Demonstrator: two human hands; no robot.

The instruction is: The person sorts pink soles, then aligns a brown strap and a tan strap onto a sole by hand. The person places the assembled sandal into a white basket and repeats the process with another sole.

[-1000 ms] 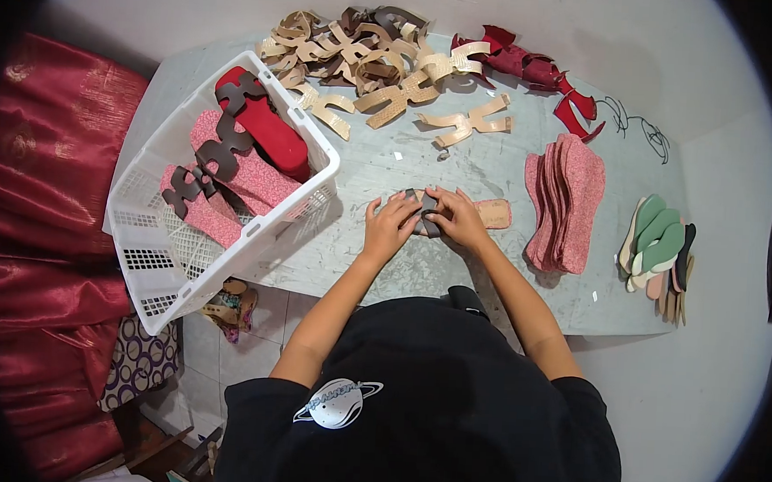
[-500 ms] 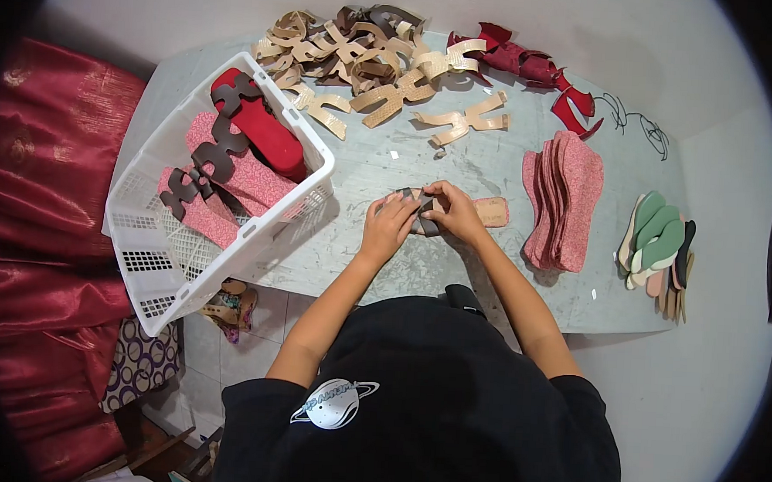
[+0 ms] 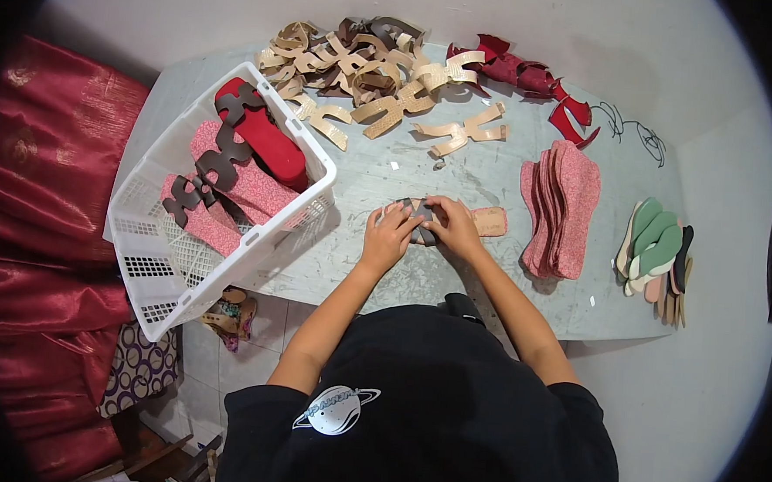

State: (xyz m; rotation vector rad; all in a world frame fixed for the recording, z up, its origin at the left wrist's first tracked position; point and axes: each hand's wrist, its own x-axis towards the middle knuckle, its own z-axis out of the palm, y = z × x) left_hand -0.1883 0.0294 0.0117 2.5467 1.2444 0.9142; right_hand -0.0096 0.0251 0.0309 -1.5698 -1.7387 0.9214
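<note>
A sandal sole (image 3: 492, 221) lies crosswise on the table before me, its tan underside up and a pink edge showing. A dark brown strap (image 3: 421, 236) is folded over its left part. My left hand (image 3: 388, 239) grips the left end, its fingers bent over the strap and sole. My right hand (image 3: 455, 225) is closed on the strap's right side, thumb and fingertips pinching it near the middle of the sole. The fingers partly hide the strap and the sole's left end.
A white plastic basket (image 3: 268, 239) with pink soles, brown straps and a red sandal stands left. Beige and brown straps (image 3: 393, 106) pile at the back, beside red straps (image 3: 521, 72). Stacked pink soles (image 3: 566, 211) and green soles (image 3: 657, 238) lie right. A black cord (image 3: 640, 136) lies behind.
The view has shifted slightly. My right fingers have moved a little down over the strap, and my left fingers have shifted slightly on it. The sole stays in place under both hands.
</note>
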